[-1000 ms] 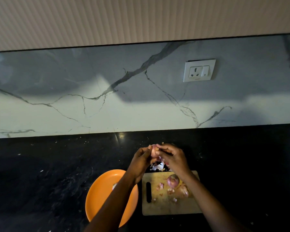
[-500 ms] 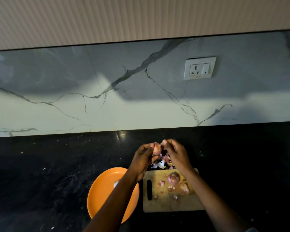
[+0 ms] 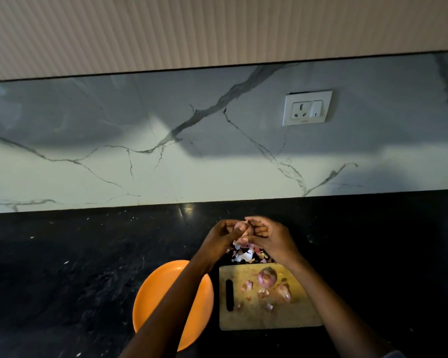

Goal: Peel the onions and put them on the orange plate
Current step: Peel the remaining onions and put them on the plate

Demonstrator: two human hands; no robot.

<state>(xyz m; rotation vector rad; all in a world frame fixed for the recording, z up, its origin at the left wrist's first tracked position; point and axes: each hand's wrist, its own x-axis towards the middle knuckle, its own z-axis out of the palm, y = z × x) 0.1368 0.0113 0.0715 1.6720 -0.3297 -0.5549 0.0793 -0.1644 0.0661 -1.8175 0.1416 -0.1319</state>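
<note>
While I peel, things lie so:
Desk [image 3: 62, 280]: big and dark.
Orange plate [image 3: 153, 301]: under my left arm, nearer that hand.
Hands: left hand [image 3: 221, 237] and right hand [image 3: 272, 236] both pinch one onion [image 3: 243, 228].

From my remote feed I log the following fixtures. Surface [image 3: 62, 280]: black polished stone, faintly flecked, with one small bright glint of light near its back edge. Backsplash [image 3: 114, 177]: pale marble-look slab with dark grey veins, running the full width; its upper part lies in shadow, its lower band is lit. Wall socket [image 3: 307, 107]: white plate with one outlet and a switch, mounted on the backsplash right of centre. Upper panel [image 3: 217, 29]: beige, vertically ribbed, overhanging the backsplash. I note the lighting is dim overall.
</note>
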